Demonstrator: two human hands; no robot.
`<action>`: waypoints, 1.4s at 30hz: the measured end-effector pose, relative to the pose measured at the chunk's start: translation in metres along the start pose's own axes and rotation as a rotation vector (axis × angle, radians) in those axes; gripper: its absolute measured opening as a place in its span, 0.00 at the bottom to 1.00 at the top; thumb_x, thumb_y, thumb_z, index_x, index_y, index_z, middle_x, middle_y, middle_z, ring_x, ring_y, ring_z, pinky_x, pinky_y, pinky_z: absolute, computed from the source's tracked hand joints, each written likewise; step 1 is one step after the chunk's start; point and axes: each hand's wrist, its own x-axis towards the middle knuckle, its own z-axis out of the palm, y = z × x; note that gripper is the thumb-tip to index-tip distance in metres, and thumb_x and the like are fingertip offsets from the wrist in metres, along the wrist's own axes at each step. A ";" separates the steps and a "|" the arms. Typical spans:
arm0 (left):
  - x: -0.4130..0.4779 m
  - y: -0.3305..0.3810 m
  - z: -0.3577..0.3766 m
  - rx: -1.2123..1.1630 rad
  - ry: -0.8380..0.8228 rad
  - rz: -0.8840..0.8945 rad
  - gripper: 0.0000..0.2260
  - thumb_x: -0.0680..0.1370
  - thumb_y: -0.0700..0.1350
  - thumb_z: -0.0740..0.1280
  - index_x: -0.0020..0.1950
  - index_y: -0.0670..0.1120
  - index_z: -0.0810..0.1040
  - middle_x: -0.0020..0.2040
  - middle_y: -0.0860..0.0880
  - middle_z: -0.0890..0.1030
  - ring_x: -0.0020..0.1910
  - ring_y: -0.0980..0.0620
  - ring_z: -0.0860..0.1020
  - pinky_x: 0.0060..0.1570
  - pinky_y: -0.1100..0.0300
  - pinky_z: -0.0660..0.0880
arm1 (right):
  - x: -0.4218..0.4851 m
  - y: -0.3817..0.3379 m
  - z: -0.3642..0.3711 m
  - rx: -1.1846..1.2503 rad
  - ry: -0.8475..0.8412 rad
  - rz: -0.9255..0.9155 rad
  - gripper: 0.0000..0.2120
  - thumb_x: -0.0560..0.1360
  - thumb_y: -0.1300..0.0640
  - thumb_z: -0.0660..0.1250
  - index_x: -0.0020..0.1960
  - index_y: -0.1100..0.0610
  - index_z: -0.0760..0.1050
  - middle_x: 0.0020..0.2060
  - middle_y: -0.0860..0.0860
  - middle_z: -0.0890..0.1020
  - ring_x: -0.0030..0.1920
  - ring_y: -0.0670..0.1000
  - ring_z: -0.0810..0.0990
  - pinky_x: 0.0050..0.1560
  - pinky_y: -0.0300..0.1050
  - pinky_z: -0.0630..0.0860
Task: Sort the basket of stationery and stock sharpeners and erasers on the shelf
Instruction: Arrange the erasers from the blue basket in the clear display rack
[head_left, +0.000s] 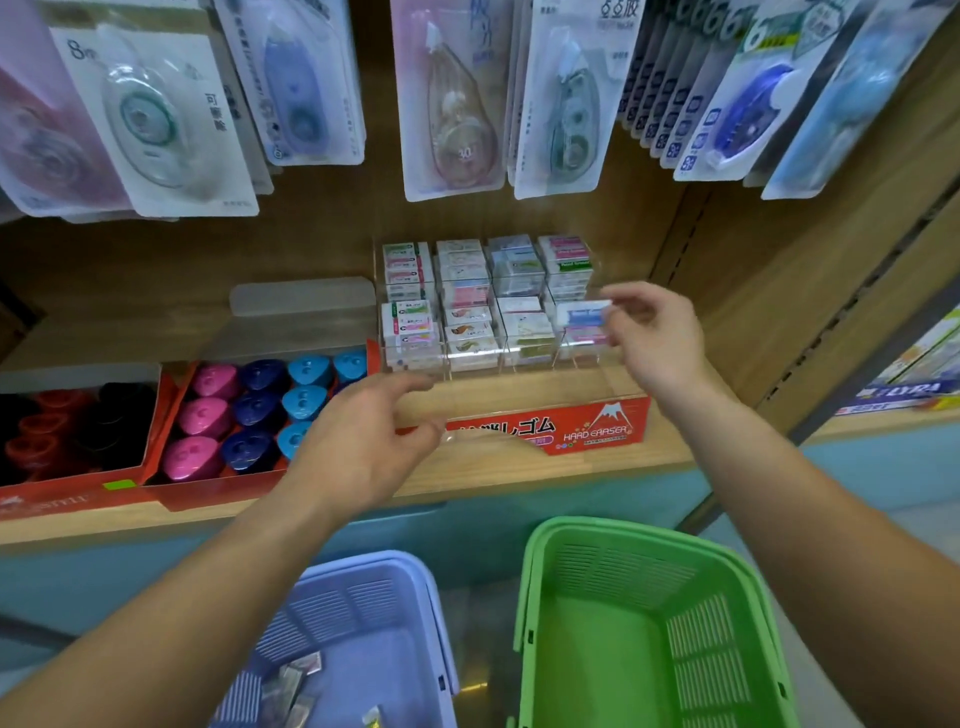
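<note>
Erasers are the matter in hand: one wrapped eraser, white with a blue band, is pinched by its right end between the thumb and fingertips of the right hand, and it hangs just above the front right compartment of the clear acrylic organiser that stands toward the back of the wooden shelf. Its long axis runs left to right, roughly level and parallel to the shelf's front edge, with the printed face turned toward the camera. That matches how the erasers already stacked in the compartments lie, so I judge it is held this way to drop flat onto its pile with the label readable. Holding only the end leaves the rest of the eraser free to enter the narrow slot.

The left hand grips nothing; its fingers are loosely curled and hover near the organiser's front left corner, above the red display box at the shelf's front edge (possibly to steady the organiser, though whether it touches is unclear). To the left, near the shelf's front left part, an open red carton holds pink, dark blue and light blue sharpeners in rows.

Below the shelf, the purple basket holds a few small wrapped items, while the green basket looks bare inside, so some stock seems left.
</note>
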 end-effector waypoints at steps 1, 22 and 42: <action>0.001 -0.002 0.002 0.022 -0.020 0.006 0.21 0.78 0.55 0.69 0.71 0.58 0.74 0.71 0.54 0.75 0.70 0.51 0.71 0.66 0.55 0.68 | 0.013 0.005 -0.003 -0.089 0.022 -0.031 0.11 0.80 0.61 0.66 0.58 0.50 0.81 0.47 0.44 0.81 0.42 0.44 0.81 0.42 0.38 0.78; 0.006 -0.021 0.010 0.202 -0.123 0.237 0.17 0.79 0.54 0.66 0.68 0.57 0.77 0.65 0.58 0.78 0.65 0.56 0.73 0.63 0.58 0.72 | 0.022 0.040 0.012 -0.712 -0.115 -0.250 0.23 0.80 0.54 0.64 0.74 0.53 0.72 0.72 0.53 0.72 0.67 0.58 0.74 0.65 0.55 0.75; -0.224 -0.196 0.129 0.228 -0.629 -0.246 0.22 0.78 0.51 0.68 0.70 0.47 0.72 0.66 0.45 0.76 0.66 0.42 0.75 0.62 0.51 0.73 | -0.296 0.094 0.135 -0.381 -0.676 0.146 0.36 0.78 0.55 0.69 0.80 0.61 0.57 0.73 0.62 0.64 0.72 0.61 0.66 0.70 0.46 0.62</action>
